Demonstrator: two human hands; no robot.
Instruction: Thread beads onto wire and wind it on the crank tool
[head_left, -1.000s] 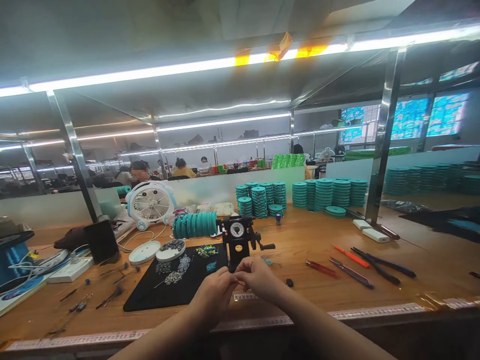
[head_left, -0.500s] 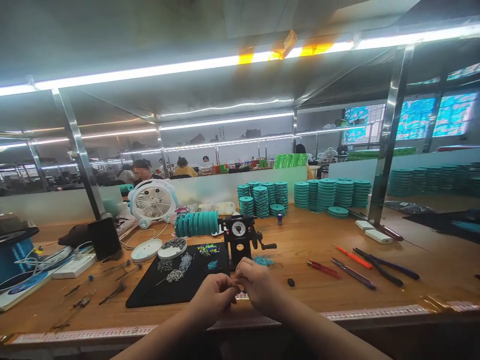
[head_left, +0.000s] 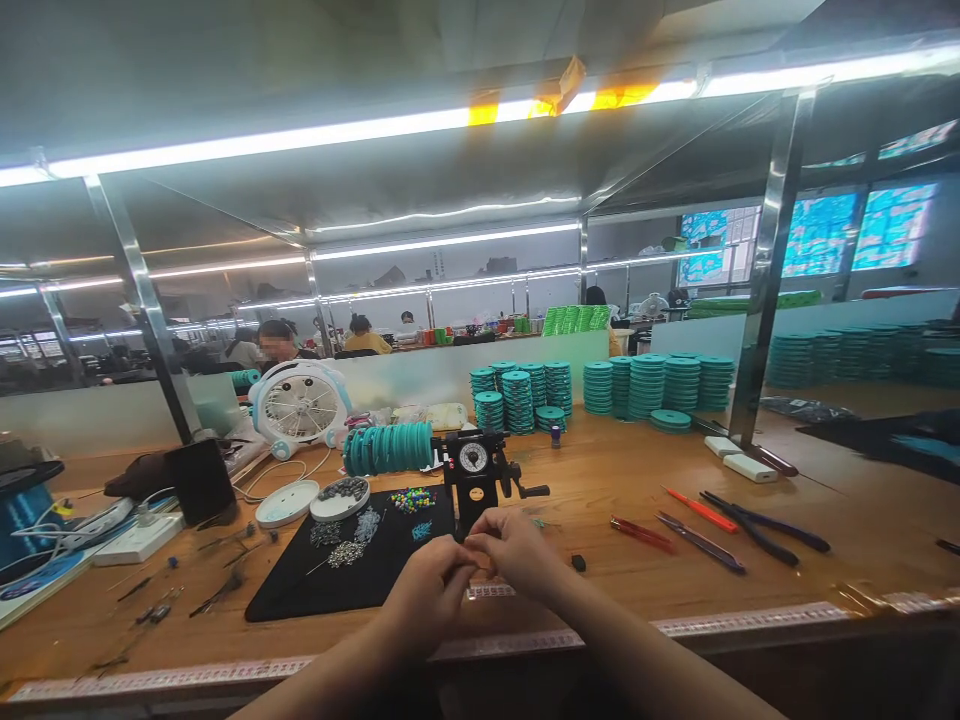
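Observation:
My left hand point(head_left: 429, 592) and my right hand point(head_left: 516, 556) meet over the bench's front edge, fingertips closed in a pinch. Whatever lies between them is too small to make out. Just behind stands a black hand-crank winder point(head_left: 478, 470) with a round dial and a crank on its right. A row of teal spools point(head_left: 388, 448) sits on its shaft. To the left, a black mat point(head_left: 300, 592) carries colourful beads point(head_left: 413, 499), small blue pieces point(head_left: 422, 531) and silvery bits point(head_left: 347, 554). A white round dish point(head_left: 340, 509) of grey pieces rests at its back edge.
Stacks of teal spools point(head_left: 646, 390) line the back. Pliers point(head_left: 757, 530), an orange-handled tool point(head_left: 701, 510), tweezers point(head_left: 701, 543) and a red tool point(head_left: 642, 534) lie right. A small black block point(head_left: 578, 563) is near my right hand. A white fan point(head_left: 301, 405) stands back left. People sit beyond the partition.
My view has shifted slightly. My right hand now covers most of the small blue pieces right of the winder. Both hands stay pinched together, fingers slightly moved.

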